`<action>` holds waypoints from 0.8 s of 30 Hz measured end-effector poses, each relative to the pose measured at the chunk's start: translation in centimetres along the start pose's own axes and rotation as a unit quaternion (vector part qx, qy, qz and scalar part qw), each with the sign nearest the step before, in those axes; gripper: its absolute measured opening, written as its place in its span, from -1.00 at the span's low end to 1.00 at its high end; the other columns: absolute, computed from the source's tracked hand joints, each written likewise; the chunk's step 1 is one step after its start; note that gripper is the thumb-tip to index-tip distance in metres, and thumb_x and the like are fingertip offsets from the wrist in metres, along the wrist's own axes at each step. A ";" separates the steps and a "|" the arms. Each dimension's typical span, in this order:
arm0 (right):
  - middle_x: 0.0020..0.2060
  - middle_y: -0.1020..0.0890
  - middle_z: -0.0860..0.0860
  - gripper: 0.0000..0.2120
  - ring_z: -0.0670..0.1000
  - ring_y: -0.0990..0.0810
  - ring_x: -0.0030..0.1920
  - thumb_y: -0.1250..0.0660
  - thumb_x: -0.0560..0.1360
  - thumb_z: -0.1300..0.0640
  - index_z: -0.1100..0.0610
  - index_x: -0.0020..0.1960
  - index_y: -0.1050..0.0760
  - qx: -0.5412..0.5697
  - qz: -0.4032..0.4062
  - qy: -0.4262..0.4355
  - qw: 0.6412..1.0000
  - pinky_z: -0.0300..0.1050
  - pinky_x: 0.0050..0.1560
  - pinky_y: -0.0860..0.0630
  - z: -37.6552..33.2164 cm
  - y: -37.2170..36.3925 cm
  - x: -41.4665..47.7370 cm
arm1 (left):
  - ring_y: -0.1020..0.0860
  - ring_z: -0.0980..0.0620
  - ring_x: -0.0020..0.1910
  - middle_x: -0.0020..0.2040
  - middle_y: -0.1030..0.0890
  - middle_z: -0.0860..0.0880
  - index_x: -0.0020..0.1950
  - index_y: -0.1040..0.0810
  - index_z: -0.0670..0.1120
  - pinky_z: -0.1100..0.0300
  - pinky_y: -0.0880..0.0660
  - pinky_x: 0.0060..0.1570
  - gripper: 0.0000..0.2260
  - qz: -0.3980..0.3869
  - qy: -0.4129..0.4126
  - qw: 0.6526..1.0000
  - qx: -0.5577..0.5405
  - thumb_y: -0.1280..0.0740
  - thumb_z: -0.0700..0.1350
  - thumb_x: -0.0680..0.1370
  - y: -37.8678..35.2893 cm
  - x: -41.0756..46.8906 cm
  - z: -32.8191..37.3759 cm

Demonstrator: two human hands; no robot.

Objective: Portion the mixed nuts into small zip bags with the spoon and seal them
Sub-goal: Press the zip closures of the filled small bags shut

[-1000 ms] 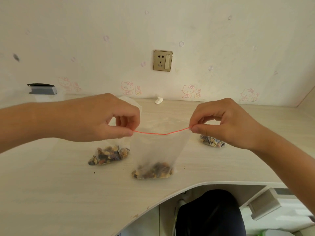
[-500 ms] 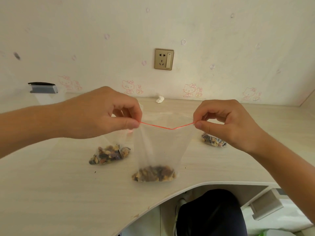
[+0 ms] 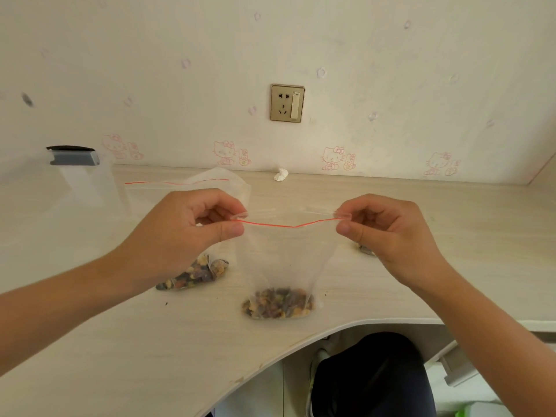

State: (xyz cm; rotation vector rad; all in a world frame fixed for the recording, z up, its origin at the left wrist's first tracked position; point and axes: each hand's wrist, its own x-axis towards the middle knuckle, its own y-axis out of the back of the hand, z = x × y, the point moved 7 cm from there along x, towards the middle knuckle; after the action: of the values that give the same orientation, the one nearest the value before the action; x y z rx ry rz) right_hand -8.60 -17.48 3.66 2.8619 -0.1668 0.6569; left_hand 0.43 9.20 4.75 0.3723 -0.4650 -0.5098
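The left hand (image 3: pixel 180 233) and right hand (image 3: pixel 388 236) each pinch a top corner of the small zip bag (image 3: pixel 282 257) between thumb and curled fingers (image 3: pixel 231 229), with its red seal line (image 3: pixel 288 226) stretched between them. The bag hangs toward 6 o'clock, and its mixed nuts (image 3: pixel 278 302) rest on the table (image 3: pixel 90 341). Another filled bag (image 3: pixel 195 273) lies at 10 o'clock from the nuts.

The person wears dark trousers (image 3: pixel 373 377); both forearms (image 3: pixel 69 299) are bare.
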 end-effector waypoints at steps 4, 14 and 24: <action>-0.35 -0.68 -0.08 -0.95 -0.14 -0.55 -0.37 -0.53 0.37 0.19 0.10 -0.17 -0.72 0.021 0.030 -0.013 0.999 -0.38 -0.33 -0.43 0.1 -0.1 -0.1 | -0.67 0.04 -0.17 -0.20 -0.73 0.02 -0.10 -0.72 0.14 0.20 -0.57 -0.03 -0.92 0.038 -0.007 0.999 0.000 -0.57 0.02 0.44 0.1 -0.7 -0.6; -0.42 -0.65 0.00 -0.94 -0.08 -0.52 -0.40 -0.51 0.37 0.20 0.20 -0.19 -0.70 0.013 0.045 0.005 0.999 -0.28 -0.33 -0.42 -0.3 0.2 -0.1 | -0.62 0.03 -0.17 -0.23 -0.68 0.02 -0.15 -0.69 0.09 0.28 -0.50 -0.06 -0.89 0.031 -0.063 0.997 0.028 -0.42 0.06 0.53 0.2 -0.9 0.3; -0.28 -0.66 -0.04 -0.91 -0.11 -0.55 -0.30 -0.49 0.39 0.27 0.21 -0.11 -0.68 0.052 0.036 0.010 0.998 -0.36 -0.28 -0.43 0.5 -0.8 0.2 | -0.63 0.00 -0.16 -0.19 -0.69 0.04 -0.06 -0.71 0.01 0.25 -0.55 -0.04 -0.97 0.016 -0.049 0.999 -0.018 -0.50 -0.11 0.54 -1.4 -0.3 -0.2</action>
State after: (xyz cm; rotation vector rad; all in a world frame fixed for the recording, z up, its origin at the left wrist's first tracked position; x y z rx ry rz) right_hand -8.12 -16.84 3.16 2.9598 -0.2414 0.7281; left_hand -0.24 8.30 3.90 0.3066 -0.5550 -0.5068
